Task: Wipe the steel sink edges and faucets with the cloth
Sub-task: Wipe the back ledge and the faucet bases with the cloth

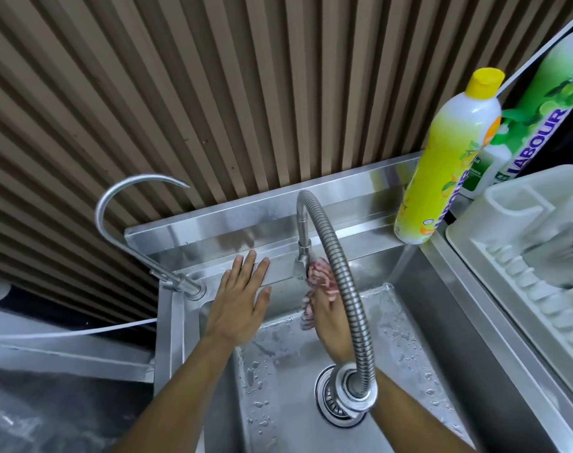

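A steel sink (419, 325) with a wet basin fills the lower middle. My left hand (237, 299) lies flat, fingers apart, on the sink's back edge (213, 273). My right hand (327, 318) grips a pink and white cloth (319, 276) and presses it against the base of the flexible ribbed faucet (336, 253); that faucet's hose arches over my wrist and hides part of the hand. A second thin gooseneck faucet (115, 204) stands at the sink's back left corner.
A yellow dish soap bottle (448, 158) stands on the back right ledge, a green refill pack (540, 116) behind it. A white dish rack (520, 243) sits to the right. The drain strainer (334, 407) is in the basin. A ribbed brown wall (213, 93) rises behind.
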